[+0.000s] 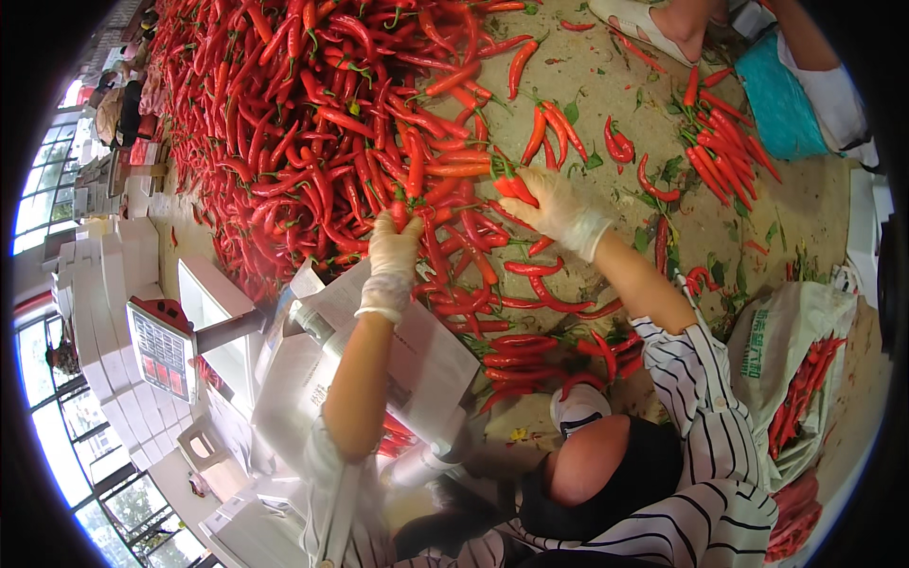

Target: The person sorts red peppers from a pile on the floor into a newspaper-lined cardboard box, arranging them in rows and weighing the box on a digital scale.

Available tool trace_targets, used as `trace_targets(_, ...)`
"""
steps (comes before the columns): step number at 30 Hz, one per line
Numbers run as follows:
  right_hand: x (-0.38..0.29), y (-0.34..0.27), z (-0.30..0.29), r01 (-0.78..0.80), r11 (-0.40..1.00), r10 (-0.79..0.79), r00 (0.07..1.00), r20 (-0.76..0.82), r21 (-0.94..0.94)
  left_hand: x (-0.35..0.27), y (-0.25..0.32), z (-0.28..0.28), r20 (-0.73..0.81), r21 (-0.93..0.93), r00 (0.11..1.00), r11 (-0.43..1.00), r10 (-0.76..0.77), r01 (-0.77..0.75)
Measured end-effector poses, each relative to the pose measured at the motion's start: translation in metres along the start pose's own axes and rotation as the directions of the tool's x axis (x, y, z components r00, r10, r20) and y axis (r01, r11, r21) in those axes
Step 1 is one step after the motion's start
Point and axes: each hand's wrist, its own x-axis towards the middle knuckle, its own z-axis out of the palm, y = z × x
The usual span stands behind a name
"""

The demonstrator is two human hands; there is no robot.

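A large heap of red chili peppers [305, 128] covers the floor before me. My left hand [392, 259], in a thin pale glove, has its fingertips closed around a red chili pepper [399, 211] at the heap's near edge. My right hand [561, 209], gloved likewise, holds a few red chili peppers [517, 187] by their bodies, green stems pointing up, at the heap's right edge. Beneath my left forearm stands an open box with paper liner [419, 355], some peppers showing inside. Small rows of chili peppers [522, 358] lie on the floor near my shoe.
A digital scale [165, 349] and stacked white boxes [106, 305] stand at the left. At the right is a woven sack [763, 355] holding peppers. Another person's foot in a pale shoe [650, 27] is at the top right, near a pepper bundle [724, 153]. Leaves and loose peppers litter the concrete floor [618, 85].
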Motion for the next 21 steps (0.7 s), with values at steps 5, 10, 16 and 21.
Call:
trace_targets(5, 0.018, 0.0, 0.06, -0.346, 0.929, 0.348, 0.938, -0.011, -0.131, -0.009, -0.007, 0.05, 0.106, 0.593, 0.984, 0.803, -0.142, 0.052)
trace_targets(10, 0.034, -0.002, 0.078, -0.416, 0.876, 0.457, 0.878, 0.143, -0.245, -0.004, -0.023, 0.034, 0.145, 0.16, 0.969, 0.971, -0.199, 0.176)
trace_targets(16, -0.011, 0.009, 0.0, -0.533, 0.781, 0.5, 0.846, 0.188, 0.326, -0.018, 0.006, 0.028, 0.182, 0.472, 0.974, 0.881, -0.132, 0.031)
trace_targets(21, -0.051, -0.002, -0.035, -0.632, 0.423, 0.465, 0.766, 0.443, 0.649, -0.032, 0.011, 0.021, 0.726, 0.649, 0.669, 0.163, 0.159, -0.743)
